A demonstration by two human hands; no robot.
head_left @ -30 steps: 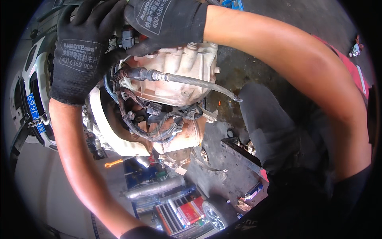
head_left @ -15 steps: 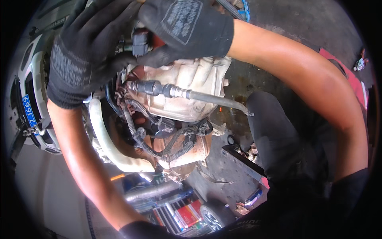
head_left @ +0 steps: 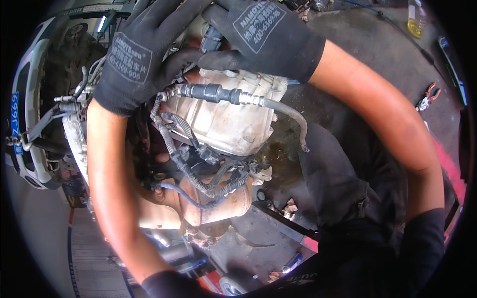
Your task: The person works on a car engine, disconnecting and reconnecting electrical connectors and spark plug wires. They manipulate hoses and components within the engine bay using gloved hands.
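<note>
Both my hands wear black gloves and reach over the far top of a metal engine unit (head_left: 223,119). My left hand (head_left: 144,59) has long fingers stretched toward the upper edge, its thumb apart beside the wiring. Their tips run out of the picture. My right hand (head_left: 268,42) lies opposite, thumb pointing left; its other fingers are mostly hidden or cut off. A dark plug connector (head_left: 212,38) shows in the gap between the hands. Below the thumbs, a grey hose with black sleeves (head_left: 208,93) hangs off to the right. A corrugated wiring harness (head_left: 171,144) loops down the unit's side.
A rusty, rounded metal canister (head_left: 218,203) sits at the unit's near end. At left stands a pale car (head_left: 42,124) with a blue plate. Orange-handled pliers (head_left: 428,97) and a bottle of yellow liquid (head_left: 416,22) are on the right floor. A wheel (head_left: 233,285) lies at the near edge.
The view has shifted, bringing the pliers and bottle further in. In the picture both hands sit further right, still close together over the unit. My left forearm now covers part of the pale curved pipe.
</note>
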